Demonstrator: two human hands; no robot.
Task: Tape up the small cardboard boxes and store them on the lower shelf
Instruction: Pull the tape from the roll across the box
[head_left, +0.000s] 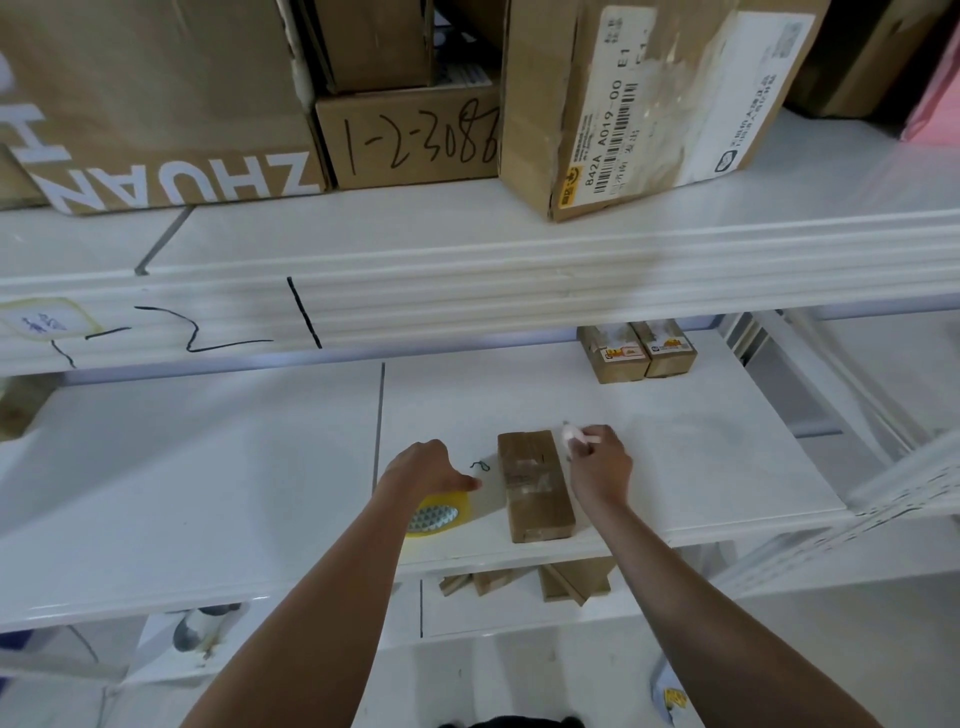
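Right hand (600, 465) — fingers curling round a small white tool (581, 435), gripping it just beside the far right corner of the small cardboard box (535, 486). Left hand (428, 467) — fingers loosely curled, thumb extending toward the box, holding nothing, hovering over the tape roll (439, 514). Box lying flat on the middle shelf (208, 493), tape roll just left of it. Two more small boxes (636, 351) sitting at the shelf's back.

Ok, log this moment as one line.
box taped, on shelf | left hand over tape roll | right hand holds white cutter
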